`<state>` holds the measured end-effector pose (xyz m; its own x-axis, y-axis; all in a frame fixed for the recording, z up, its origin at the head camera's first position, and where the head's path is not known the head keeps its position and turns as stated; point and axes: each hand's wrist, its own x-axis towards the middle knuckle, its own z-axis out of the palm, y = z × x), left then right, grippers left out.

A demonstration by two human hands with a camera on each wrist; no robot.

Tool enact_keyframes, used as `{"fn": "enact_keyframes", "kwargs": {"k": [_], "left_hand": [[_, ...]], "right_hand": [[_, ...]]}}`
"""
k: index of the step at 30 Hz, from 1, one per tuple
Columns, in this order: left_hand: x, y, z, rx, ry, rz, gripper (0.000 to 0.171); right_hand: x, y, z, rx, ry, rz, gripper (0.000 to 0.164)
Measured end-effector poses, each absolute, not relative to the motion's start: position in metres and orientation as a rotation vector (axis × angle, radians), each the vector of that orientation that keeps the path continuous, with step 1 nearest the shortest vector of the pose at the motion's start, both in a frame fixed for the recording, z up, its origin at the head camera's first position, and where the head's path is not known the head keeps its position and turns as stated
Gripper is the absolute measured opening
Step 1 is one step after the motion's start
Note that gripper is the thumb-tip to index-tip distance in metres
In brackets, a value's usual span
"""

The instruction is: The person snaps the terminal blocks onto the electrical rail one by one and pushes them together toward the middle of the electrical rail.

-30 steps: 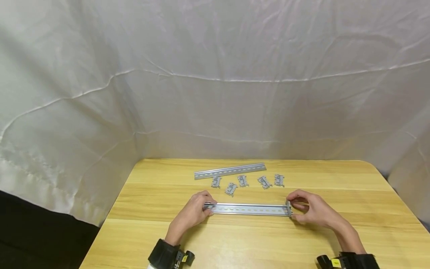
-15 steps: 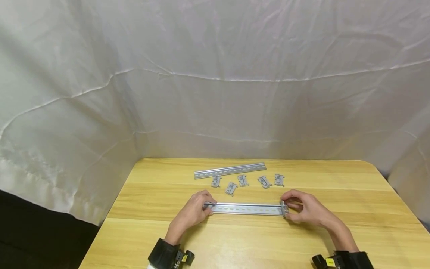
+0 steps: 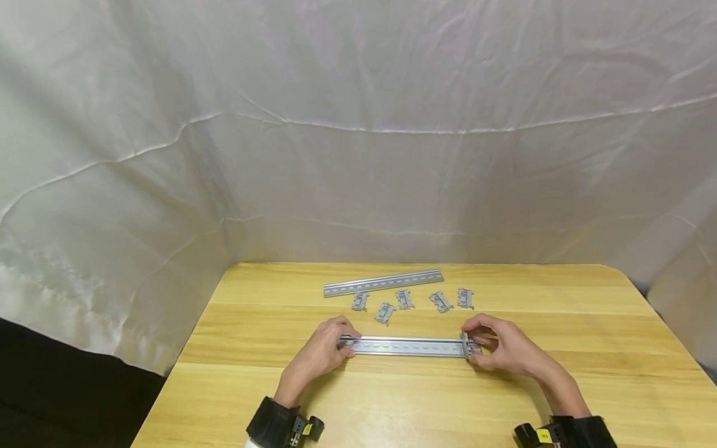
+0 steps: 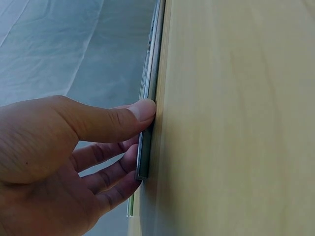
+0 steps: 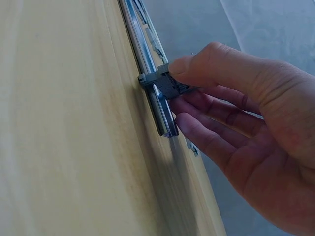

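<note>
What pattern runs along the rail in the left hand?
The long, silver-coloured metal rail has a single row of oblong slots, seen best in the head view.

Left wrist device (image 3: 316,428): we see a yellow label (image 3: 307,430), its marks too small to read.
Right wrist device (image 3: 525,435): we see a second yellow label (image 3: 543,435), equally illegible.
Readable text: we find none.
</note>
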<state>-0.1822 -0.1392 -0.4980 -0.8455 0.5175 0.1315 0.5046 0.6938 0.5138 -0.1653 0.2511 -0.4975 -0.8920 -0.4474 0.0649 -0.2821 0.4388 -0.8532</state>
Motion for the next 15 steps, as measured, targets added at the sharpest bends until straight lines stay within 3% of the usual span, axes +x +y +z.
{"fn": "enact_keyframes", "kwargs": {"k": [15], "left_hand": [[-0.1823,-0.1398,-0.4971,0.858,2.859,0.874,0.027]], "right_hand": [[-0.1669,0.2451,-0.4992,-0.669,2.537,-1.438,0.048]]}}
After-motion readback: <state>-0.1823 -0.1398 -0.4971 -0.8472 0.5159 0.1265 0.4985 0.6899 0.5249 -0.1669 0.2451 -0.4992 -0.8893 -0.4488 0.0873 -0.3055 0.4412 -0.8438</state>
